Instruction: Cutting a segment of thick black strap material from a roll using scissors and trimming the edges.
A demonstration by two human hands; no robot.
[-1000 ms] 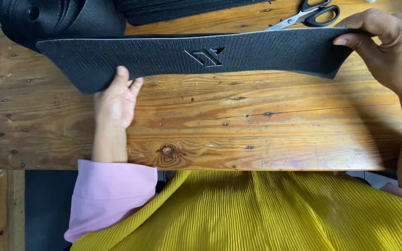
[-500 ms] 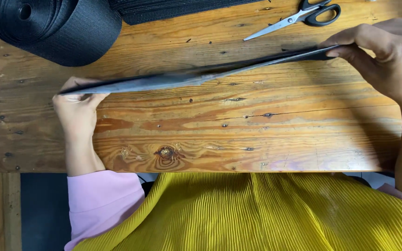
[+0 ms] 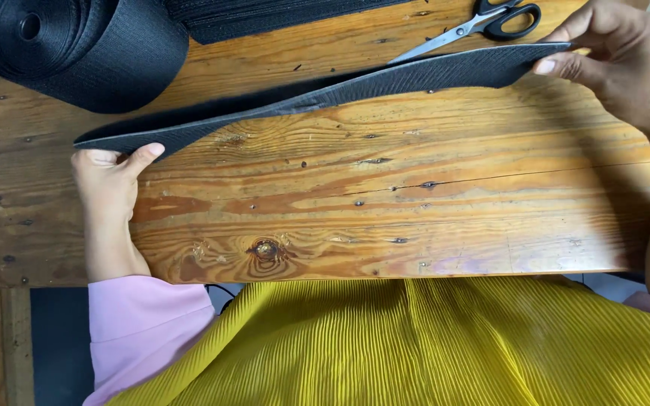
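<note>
A long black webbing strip [image 3: 355,90] stretches slantwise above the wooden worktop [image 3: 385,203], tilted nearly edge-on to the camera, from lower left to upper right. The left hand [image 3: 110,180] has its fingers [image 3: 144,154] closed on the strip's left end, thumb just beneath the edge, while the right hand [image 3: 626,64] pinches the right end between thumb and fingers. A black webbing roll [image 3: 77,49] lies at the upper left and scissors [image 3: 483,22] lie just beyond the strip.

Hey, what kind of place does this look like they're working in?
Probably a small sewing or craft workshop. A big roll of black webbing sits on a worn wooden table, scissors lie nearby, and both hands hold a cut black strip.
</note>
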